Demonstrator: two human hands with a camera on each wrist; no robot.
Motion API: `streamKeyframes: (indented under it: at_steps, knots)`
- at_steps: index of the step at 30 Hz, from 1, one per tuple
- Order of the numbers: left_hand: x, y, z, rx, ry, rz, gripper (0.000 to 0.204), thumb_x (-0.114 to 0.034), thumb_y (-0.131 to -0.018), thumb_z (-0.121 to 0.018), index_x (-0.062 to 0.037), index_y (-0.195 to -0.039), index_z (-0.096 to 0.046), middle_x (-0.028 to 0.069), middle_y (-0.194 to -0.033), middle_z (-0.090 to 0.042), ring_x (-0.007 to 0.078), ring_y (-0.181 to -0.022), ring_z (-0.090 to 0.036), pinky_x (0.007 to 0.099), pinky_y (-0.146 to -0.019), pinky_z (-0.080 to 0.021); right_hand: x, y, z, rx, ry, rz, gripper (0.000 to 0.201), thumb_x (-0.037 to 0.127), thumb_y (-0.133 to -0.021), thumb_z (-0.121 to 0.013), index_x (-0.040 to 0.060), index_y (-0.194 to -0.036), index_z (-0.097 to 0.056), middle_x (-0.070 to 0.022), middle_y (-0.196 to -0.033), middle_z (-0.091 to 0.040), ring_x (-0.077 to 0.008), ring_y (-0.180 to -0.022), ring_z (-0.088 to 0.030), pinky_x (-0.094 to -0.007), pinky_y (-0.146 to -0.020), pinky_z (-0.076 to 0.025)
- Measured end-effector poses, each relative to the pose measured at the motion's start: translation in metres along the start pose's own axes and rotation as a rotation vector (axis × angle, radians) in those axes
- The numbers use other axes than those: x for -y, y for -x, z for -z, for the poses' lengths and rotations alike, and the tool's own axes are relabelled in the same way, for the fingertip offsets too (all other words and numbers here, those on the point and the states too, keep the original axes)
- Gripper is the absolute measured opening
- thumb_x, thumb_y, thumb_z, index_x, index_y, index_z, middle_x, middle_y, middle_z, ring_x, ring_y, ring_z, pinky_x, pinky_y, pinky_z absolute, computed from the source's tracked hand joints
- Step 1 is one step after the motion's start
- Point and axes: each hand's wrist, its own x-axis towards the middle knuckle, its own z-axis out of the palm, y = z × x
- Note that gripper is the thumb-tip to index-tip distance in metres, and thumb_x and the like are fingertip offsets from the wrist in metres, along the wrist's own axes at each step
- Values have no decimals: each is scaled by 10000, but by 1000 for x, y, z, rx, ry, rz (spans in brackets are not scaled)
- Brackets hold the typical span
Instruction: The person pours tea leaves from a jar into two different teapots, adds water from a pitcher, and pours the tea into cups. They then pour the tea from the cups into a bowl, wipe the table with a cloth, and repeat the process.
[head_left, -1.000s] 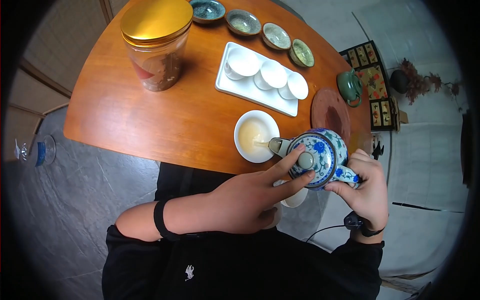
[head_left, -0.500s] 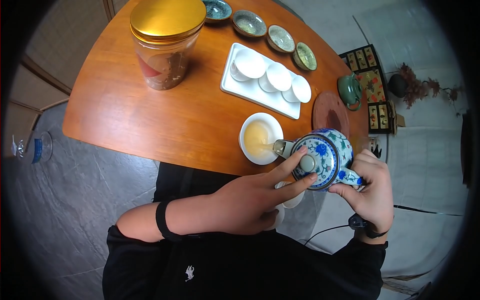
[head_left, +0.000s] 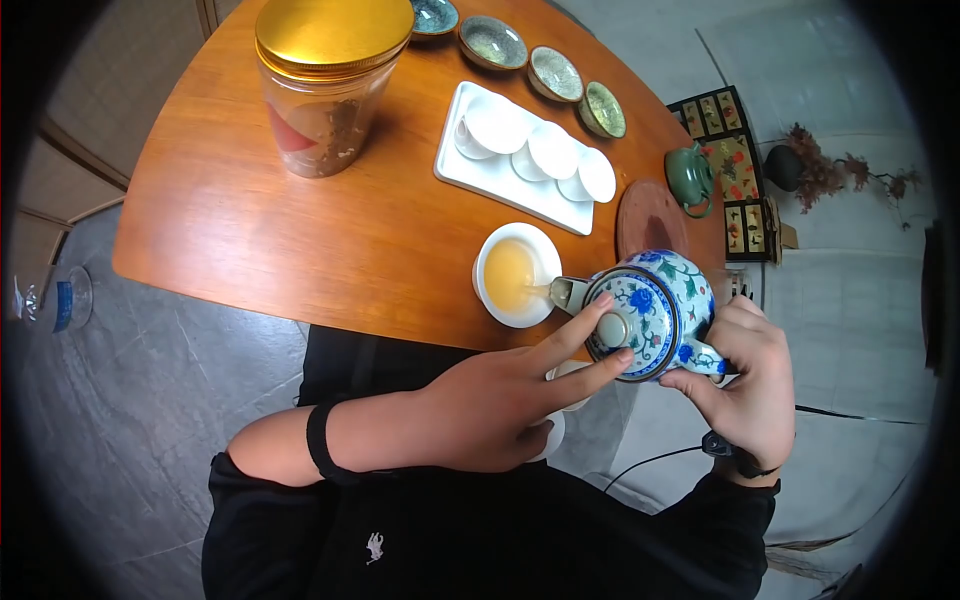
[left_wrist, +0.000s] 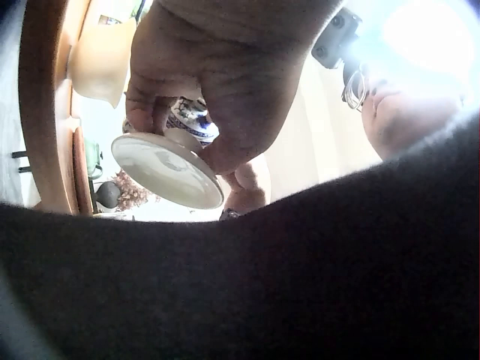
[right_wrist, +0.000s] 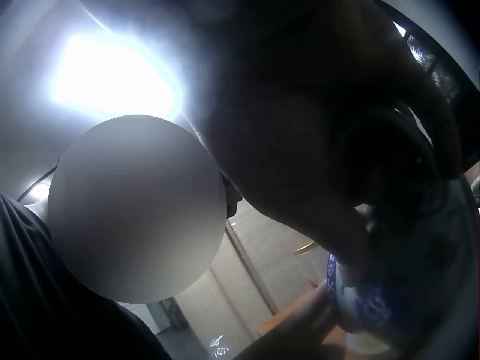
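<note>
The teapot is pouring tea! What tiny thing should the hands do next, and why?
The right hand should probably hold the teapot at this tilt for a moment: tea runs from its spout into the white bowl, where the surface sits below the rim.

Glossy ceramic teapot (head_left: 655, 310), varnished wooden table (head_left: 230, 220)
The jar lid (head_left: 335, 30) looks like shiny metal; the tray (head_left: 510, 195) is smooth and glossy; the shirt (head_left: 480, 530) is matt cloth.
</note>
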Motion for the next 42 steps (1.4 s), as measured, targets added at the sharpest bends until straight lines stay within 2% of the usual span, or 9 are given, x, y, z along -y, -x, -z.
streamKeyframes:
  at_steps: [16,31,42]
  knots:
    - [5,5,-1,-64,8,-59,876,36,-769,-704,-181,-1563,-404,342,-1644,-106,471,-1319,-536,391,-919,-554,16,-5,6,27,115,22,365,121,-577,-910,18,-695,-580,-101,-704,-523,-313,-710,-479,-406,-623,-395]
    - [8,5,0,-114,11,-133,847,44,-750,-698,-121,-1538,-436,356,-1636,-119,487,-1352,-502,406,-958,-545,32,-9,12,-2,182,30,375,85,-522,-907,16,-701,-586,-112,-720,-531,-321,-729,-508,-412,-626,-417]
    - [11,6,1,-119,24,-152,833,51,-746,-698,-111,-1524,-447,349,-1638,-117,482,-1312,-542,406,-935,-560,42,-12,12,-13,235,37,382,43,-481,-894,32,-701,-582,-107,-724,-526,-318,-715,-501,-412,-611,-410]
